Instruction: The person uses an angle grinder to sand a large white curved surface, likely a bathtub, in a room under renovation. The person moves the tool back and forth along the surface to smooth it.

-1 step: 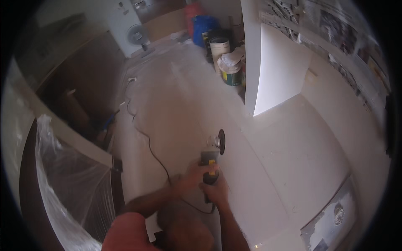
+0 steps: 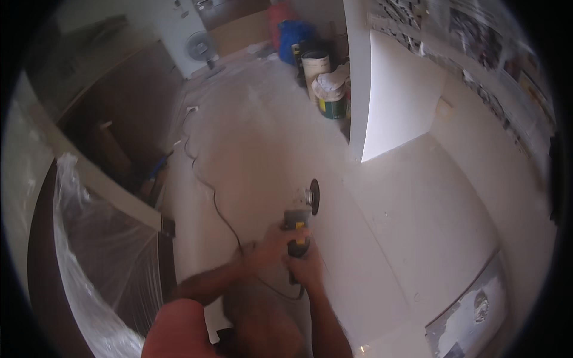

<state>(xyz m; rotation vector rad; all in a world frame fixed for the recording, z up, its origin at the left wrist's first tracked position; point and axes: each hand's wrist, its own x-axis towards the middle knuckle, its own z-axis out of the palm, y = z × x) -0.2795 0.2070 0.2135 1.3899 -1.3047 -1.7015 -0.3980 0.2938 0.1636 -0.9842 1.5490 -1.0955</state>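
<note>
Both my hands hold an angle grinder (image 2: 296, 218) with a grey body and a yellow patch, just above the dusty pale floor (image 2: 262, 143). Its dark disc (image 2: 314, 196) stands on edge at the front, close to the base of a white wall (image 2: 418, 197). My left hand (image 2: 270, 244) wraps the body from the left side. My right hand (image 2: 308, 268) grips the rear handle. A black power cord (image 2: 206, 182) trails from the tool across the floor toward the back left.
A white wall corner (image 2: 360, 89) juts out ahead on the right. Behind it stand a white bucket (image 2: 316, 62), a paint can (image 2: 333, 106) and a blue bag (image 2: 293, 33). A fan (image 2: 200, 45) stands at the back. Clear plastic sheeting (image 2: 101, 250) covers dark furniture on the left.
</note>
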